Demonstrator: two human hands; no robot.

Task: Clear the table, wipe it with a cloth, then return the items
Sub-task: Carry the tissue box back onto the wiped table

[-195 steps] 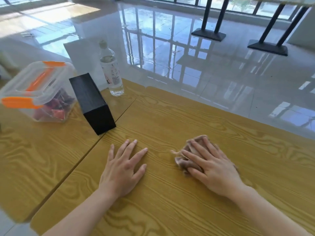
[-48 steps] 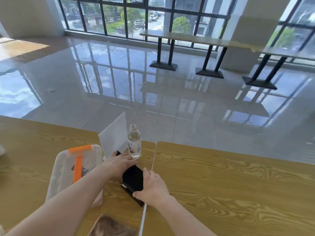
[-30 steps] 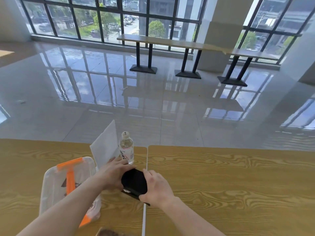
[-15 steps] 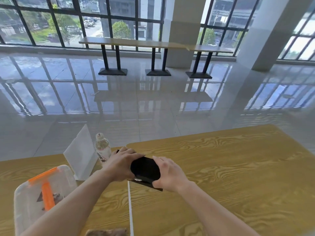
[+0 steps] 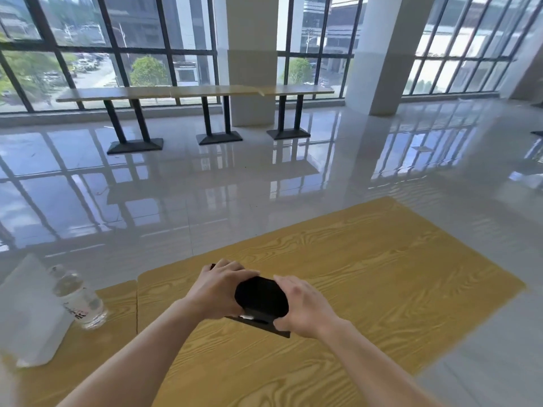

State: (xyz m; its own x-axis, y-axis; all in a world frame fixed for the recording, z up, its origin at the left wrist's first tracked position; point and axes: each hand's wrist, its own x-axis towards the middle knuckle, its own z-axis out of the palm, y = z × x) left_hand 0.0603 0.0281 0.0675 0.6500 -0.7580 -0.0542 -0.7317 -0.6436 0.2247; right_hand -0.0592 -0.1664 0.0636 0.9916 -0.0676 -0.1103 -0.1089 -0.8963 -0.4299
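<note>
**Operator:** Where is the black box (image 5: 261, 301)?

**Technician:** Over the right-hand desk (image 5: 382, 274), near its left side, just right of the seam with the adjoining desk (image 5: 117, 333). Whether its underside touches the surface cannot be determined.

**Operator:** Orientation?

**Technician:** The long axis runs diagonally. It goes from a far corner visible behind the left hand (image 5: 217, 292) to a near corner below the right hand (image 5: 302, 311). The near bottom edge slopes down toward the right.

**Operator:** Hand state?

**Technician:** Left hand: fingers curled over the top of the far-left end, gripping the box. Right hand: fingers and thumb wrapped round the near-right end, gripping the same box.

**Operator:** Other items?

**Technician:** A clear water bottle (image 5: 78, 301) stands on the adjoining desk, just beside an upright white card (image 5: 29, 312). Both are well to the left of the box.
</note>
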